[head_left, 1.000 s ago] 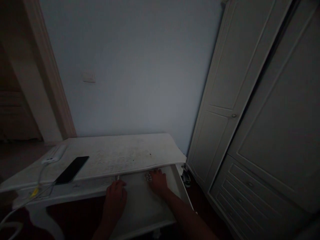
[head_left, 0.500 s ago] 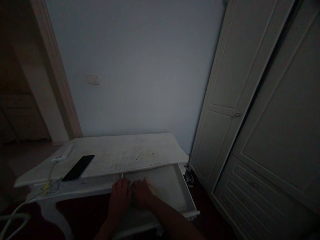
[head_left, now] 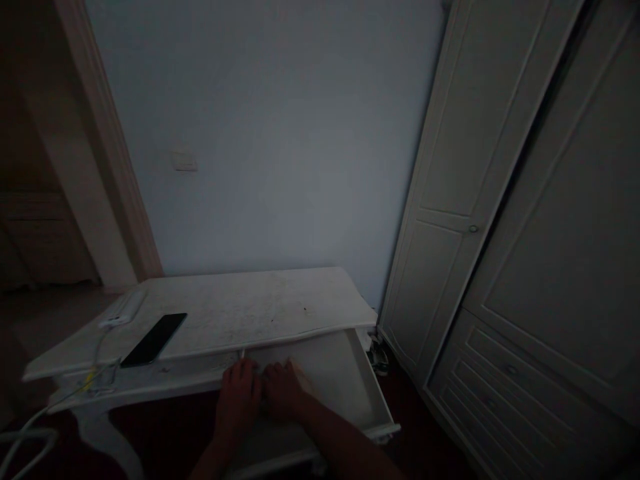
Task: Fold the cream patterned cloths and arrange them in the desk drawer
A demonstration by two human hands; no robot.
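The drawer (head_left: 343,370) at desk (head_left: 280,300) near right side is already pulled out, w/ pale item (head_left: 302,377) inside by R hand (head_left: 283,388), L hand (head_left: 240,387) adjacent, both grips unclear, so work seems unfinished.

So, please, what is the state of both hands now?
Left hand: at the drawer's left side; grip cannot be told.
Right hand: over the drawer, beside it; grip cannot be told.

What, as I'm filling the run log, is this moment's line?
left hand: at left side of open drawer; right hand: in drawer, beside left hand; phone: on table; grips: unclear
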